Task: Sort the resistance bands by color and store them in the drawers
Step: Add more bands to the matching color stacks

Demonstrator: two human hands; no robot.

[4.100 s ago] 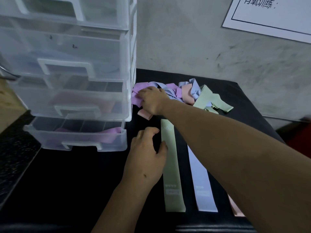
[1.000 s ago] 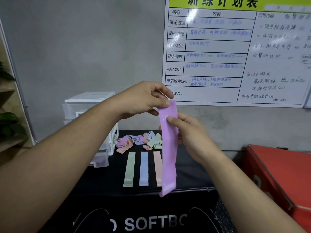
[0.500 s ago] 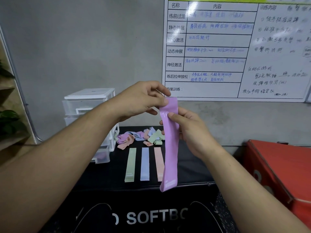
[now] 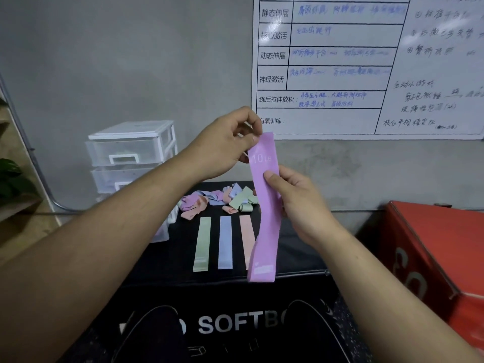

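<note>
A purple resistance band (image 4: 263, 218) marked "10 LB" hangs straight down in front of me. My left hand (image 4: 225, 145) pinches its top corner. Lower down, my right hand (image 4: 296, 200) grips its right edge, thumb on the front. On the black box top (image 4: 293, 252) lie a green band (image 4: 203, 243), a blue band (image 4: 225, 242) and a pink band (image 4: 246, 239), flat and side by side. Behind them sits a tangled pile of bands (image 4: 220, 199) in mixed colours. The clear plastic drawer unit (image 4: 131, 155) stands at the left, partly hidden by my left arm.
A whiteboard (image 4: 366, 66) with writing hangs on the grey wall. A red box (image 4: 440, 258) stands at the right. Plant leaves (image 4: 10, 179) and a wooden shelf show at the far left edge. The black box front reads "SOFTB".
Four seconds ago both hands were down at the pile by the drawers. Since then the purple band was lifted; in the last second it has turned flat, showing its "10 LB" print.
</note>
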